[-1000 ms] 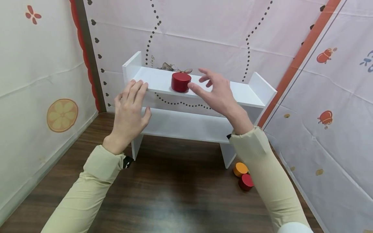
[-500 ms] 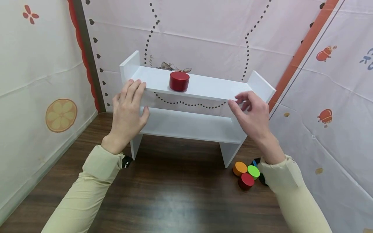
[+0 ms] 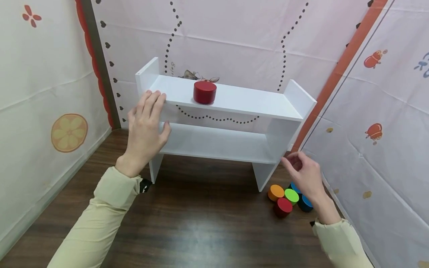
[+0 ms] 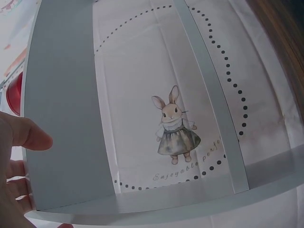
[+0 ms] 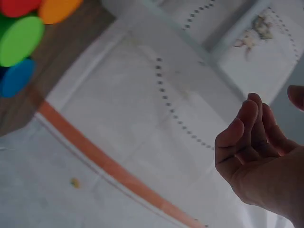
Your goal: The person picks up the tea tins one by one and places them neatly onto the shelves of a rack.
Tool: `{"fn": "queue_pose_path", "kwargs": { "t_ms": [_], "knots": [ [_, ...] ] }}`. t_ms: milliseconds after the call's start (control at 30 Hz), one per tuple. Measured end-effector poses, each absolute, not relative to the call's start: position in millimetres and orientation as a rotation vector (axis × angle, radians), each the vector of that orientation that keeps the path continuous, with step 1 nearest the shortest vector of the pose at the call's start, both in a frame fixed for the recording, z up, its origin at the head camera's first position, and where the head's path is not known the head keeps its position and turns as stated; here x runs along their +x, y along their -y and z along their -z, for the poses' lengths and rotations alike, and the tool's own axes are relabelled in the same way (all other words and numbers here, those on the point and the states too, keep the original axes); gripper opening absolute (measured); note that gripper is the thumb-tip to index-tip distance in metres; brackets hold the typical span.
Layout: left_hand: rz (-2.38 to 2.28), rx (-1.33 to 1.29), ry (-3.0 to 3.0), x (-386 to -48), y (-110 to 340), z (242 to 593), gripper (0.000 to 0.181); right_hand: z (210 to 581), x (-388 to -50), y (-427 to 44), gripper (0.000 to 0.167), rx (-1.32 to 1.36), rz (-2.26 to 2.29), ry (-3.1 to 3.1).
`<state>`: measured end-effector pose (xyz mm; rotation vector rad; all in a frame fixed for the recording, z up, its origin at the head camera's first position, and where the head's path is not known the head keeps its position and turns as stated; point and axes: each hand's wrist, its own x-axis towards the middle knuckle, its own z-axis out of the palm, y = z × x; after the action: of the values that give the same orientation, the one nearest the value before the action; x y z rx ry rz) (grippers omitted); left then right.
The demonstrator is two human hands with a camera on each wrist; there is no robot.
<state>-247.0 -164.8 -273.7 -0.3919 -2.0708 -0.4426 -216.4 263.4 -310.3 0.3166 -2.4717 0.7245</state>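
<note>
A red cylinder stands on the top board of a white two-tier shelf, left of its middle. My left hand rests with straight fingers on the left front edge of that top board; in the left wrist view its thumb lies against the board. My right hand hangs in the air beside the shelf's lower right side, holding nothing, its fingers loosely bent. Below it on the floor stand several cylinders: an orange one, a green one, a red one and blue ones.
The shelf stands on a dark wood floor. Printed cloth walls enclose it behind and at both sides. The lower board runs between the two side panels. A printed rabbit shows on the cloth behind it.
My right hand has moved away from the red cylinder on the top board, rightward and down toward the cylinders on the floor. The left hand has stayed on the shelf edge.
</note>
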Motion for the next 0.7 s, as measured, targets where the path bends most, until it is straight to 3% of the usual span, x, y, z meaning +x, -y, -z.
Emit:
{"fn": "queue_pose_path", "kwargs": {
  "t_ms": [167, 400, 500, 700],
  "knots": [
    [0.433, -0.389, 2.069, -247.6, 165.6, 274.8, 0.067, 342.0, -212.0, -281.7, 0.033, 0.207, -0.644, 2.664],
    [0.442, -0.388, 2.069, -249.4, 165.2, 276.7, 0.070, 376.4, -203.4, -302.3, 0.079, -0.045, -0.563, 3.086],
    [0.445, -0.387, 2.068, -249.7, 164.6, 276.6, 0.070, 389.6, -201.8, -307.7, 0.083, -0.142, -0.534, 3.198],
    [0.446, -0.379, 2.073, -249.2, 164.4, 276.0, 0.070, 405.1, -202.2, -310.1, 0.075, -0.233, -0.587, 3.264]
  ]
}}
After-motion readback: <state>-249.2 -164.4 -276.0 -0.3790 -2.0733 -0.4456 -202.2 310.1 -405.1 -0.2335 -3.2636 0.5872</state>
